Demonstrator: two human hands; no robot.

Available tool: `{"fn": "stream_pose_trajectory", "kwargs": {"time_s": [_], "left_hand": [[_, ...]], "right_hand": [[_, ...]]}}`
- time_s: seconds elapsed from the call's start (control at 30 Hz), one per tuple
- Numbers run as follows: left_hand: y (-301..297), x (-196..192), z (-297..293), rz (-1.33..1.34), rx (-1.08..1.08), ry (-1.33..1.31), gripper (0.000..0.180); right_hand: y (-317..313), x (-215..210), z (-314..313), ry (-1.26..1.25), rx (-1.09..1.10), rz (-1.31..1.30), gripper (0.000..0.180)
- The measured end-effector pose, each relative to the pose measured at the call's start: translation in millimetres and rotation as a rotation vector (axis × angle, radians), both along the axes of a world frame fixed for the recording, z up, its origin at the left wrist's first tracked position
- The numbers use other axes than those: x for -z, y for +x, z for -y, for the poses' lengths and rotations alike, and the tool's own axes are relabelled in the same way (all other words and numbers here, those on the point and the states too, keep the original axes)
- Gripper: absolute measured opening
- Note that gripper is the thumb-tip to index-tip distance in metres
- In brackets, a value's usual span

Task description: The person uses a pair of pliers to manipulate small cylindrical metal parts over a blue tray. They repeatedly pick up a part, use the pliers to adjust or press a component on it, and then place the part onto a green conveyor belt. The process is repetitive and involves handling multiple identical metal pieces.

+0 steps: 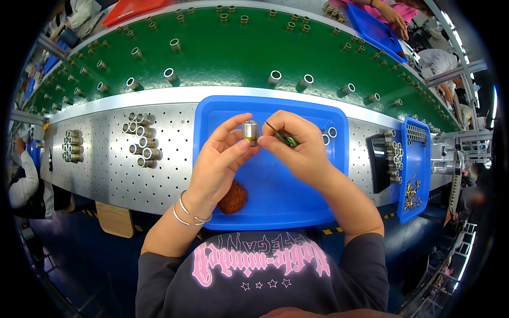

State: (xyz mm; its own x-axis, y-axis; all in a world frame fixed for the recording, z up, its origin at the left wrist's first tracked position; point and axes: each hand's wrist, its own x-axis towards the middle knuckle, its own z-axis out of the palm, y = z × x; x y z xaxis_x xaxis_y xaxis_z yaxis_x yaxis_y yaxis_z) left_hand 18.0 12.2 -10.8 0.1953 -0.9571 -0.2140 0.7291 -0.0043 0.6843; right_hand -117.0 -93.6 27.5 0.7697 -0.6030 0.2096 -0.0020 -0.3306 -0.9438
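Observation:
My left hand (216,156) pinches a short, shiny metal sleeve (250,129) upright between thumb and fingers, above the blue tray (203,114). Close by on the right, my right hand (305,151) is closed around a small green and black tool (288,140) with a thin dark shaft. The fingertips of that hand are at the sleeve's lower right side; whether they touch it I cannot tell. A reddish-brown fuzzy ball (233,197) lies in the tray below my left wrist. Beyond my right hand, a few metal sleeves (332,132) stand in the tray, partly hidden.
Behind the tray runs a green conveyor belt (212,58) carrying many scattered sleeves. Grouped sleeves (142,139) stand on the perforated metal table (175,175) at left. Rightward are a black bin (378,163) and a second blue tray (405,209) with small brass-coloured parts. Other people work around the belt.

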Motion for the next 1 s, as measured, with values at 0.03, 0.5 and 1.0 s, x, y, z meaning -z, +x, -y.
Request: {"fn": "stream_pose_trajectory", "kwargs": {"time_s": [0.03,0.5,1.0], "left_hand": [[1.3,-0.3,0.4,-0.028,-0.014,-0.001,0.048],[-12.6,0.4,-0.5,0.687,-0.041,-0.168,0.057],[7.3,7.1,2.8,-0.062,0.069,0.056,0.047]], "right_hand": [[-1.4,-2.9,0.3,-0.055,-0.012,-0.017,0.010],[-19.7,-3.0,15.6,-0.146,0.077,-0.201,0.016],[-15.8,-11.3,15.3,-0.090,0.157,-0.214,0.009]]}}
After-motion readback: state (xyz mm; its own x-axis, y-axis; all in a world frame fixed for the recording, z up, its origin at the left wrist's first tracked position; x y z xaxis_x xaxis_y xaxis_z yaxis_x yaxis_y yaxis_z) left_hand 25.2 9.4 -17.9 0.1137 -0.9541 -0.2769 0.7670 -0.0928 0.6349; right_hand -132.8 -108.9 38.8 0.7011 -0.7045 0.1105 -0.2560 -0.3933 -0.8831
